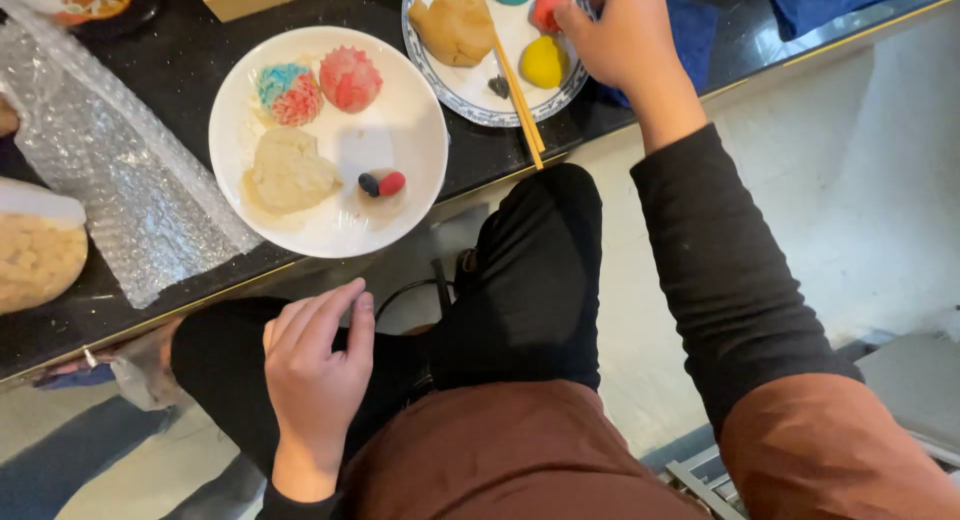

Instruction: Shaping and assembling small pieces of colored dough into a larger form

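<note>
Your right hand (620,35), top centre, pinches the red dough (546,8) on the blue-rimmed plate (440,88); your left hand (315,375), lower left, rests loosely curled, grasping nothing.

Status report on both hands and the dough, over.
Right hand pinching red dough ball on patterned plate. Left hand empty over lap. Chopsticks lie alongside.

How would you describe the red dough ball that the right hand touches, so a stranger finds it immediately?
Find the blue-rimmed plate at the back of the black counter. The red dough ball lies near its far edge, under the right hand fingertips. Its neighbours are teal, yellow and tan; only it is red.
</note>
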